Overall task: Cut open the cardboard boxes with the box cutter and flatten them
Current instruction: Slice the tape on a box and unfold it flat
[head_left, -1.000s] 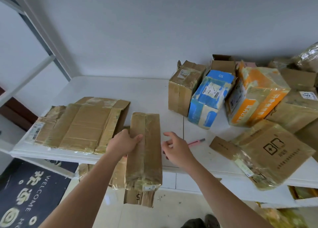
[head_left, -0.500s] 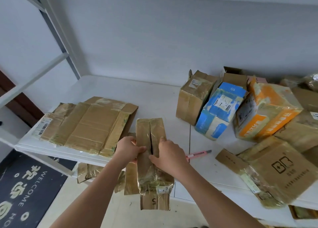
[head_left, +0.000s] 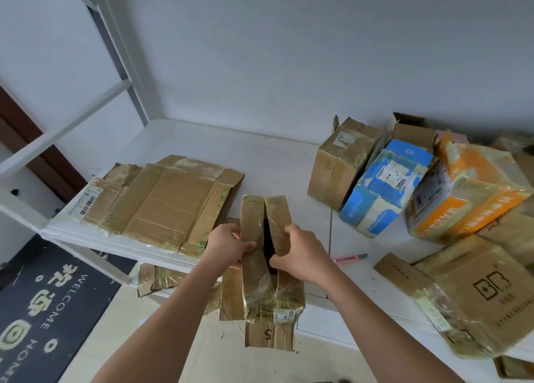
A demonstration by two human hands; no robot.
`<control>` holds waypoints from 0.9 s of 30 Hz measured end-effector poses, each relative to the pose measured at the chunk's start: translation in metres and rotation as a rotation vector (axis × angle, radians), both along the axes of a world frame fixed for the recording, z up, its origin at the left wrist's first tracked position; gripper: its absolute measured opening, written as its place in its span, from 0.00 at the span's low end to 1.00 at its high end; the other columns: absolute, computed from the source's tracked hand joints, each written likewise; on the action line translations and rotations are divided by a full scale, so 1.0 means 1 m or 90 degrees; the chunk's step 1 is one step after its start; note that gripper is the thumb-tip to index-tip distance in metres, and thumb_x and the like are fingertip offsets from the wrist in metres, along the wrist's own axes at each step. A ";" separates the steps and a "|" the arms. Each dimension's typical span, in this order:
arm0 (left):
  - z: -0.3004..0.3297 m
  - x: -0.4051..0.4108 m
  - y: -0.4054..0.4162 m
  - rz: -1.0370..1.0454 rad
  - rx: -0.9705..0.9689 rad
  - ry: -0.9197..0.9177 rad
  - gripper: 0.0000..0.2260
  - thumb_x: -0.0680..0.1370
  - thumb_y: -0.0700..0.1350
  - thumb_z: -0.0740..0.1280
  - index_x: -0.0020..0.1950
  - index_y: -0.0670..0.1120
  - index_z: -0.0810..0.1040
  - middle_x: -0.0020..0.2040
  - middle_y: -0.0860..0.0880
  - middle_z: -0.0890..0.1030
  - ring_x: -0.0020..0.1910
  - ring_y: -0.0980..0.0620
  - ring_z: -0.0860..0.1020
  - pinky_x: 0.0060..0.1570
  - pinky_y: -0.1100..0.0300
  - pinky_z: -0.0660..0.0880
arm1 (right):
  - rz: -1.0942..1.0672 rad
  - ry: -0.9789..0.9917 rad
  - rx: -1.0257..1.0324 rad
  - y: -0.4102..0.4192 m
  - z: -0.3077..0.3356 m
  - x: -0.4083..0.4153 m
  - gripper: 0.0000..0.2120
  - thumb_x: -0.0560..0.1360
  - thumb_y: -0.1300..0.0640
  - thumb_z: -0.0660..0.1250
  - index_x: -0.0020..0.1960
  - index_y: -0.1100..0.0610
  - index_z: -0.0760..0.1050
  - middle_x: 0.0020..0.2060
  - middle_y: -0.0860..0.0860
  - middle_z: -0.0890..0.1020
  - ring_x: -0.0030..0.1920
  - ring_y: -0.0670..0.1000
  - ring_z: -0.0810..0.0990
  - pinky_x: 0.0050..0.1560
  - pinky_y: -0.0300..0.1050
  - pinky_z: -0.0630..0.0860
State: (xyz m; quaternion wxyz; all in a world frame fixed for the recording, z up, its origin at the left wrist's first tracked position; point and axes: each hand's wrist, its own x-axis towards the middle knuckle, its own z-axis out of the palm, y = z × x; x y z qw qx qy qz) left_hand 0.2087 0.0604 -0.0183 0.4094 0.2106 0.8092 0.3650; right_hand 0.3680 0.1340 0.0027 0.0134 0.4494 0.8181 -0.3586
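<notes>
A narrow taped cardboard box (head_left: 261, 290) hangs over the front edge of the white table (head_left: 271, 163). Its top seam is split, showing a dark gap. My left hand (head_left: 228, 245) grips the left flap and my right hand (head_left: 300, 252) grips the right flap, fingers curled into the slit. The pink box cutter (head_left: 348, 257) lies on the table just right of my right wrist, untouched. A stack of flattened boxes (head_left: 161, 203) lies at the left of the table.
Several whole boxes crowd the right: a brown one (head_left: 338, 166), a blue one (head_left: 384, 189), an orange one (head_left: 465, 194), and a printed brown one (head_left: 474, 293) at the front right. A dark welcome mat (head_left: 43, 304) and cardboard scraps lie on the floor.
My right hand left the table by the cutter and took hold of the box's right flap. Both hands have pulled the flaps apart, widening the slit.
</notes>
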 end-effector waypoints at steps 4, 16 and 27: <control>-0.003 0.000 0.001 0.004 0.000 0.009 0.09 0.72 0.38 0.76 0.43 0.45 0.76 0.41 0.44 0.82 0.28 0.50 0.83 0.24 0.60 0.77 | -0.010 0.059 -0.044 0.006 -0.001 0.010 0.40 0.70 0.47 0.74 0.76 0.55 0.61 0.69 0.52 0.72 0.59 0.50 0.76 0.48 0.37 0.70; -0.007 0.004 0.000 0.005 0.008 0.057 0.10 0.72 0.38 0.76 0.42 0.47 0.75 0.42 0.45 0.81 0.34 0.47 0.83 0.26 0.57 0.79 | -0.009 0.112 -0.082 0.014 -0.011 0.023 0.41 0.70 0.45 0.74 0.77 0.53 0.61 0.71 0.49 0.72 0.61 0.42 0.71 0.44 0.27 0.68; 0.003 0.028 0.004 -0.016 0.029 0.091 0.18 0.74 0.48 0.75 0.54 0.43 0.70 0.49 0.48 0.76 0.35 0.47 0.83 0.34 0.49 0.82 | -0.171 0.213 -0.013 0.015 -0.035 0.070 0.16 0.81 0.54 0.63 0.69 0.53 0.73 0.61 0.47 0.79 0.58 0.47 0.79 0.51 0.32 0.73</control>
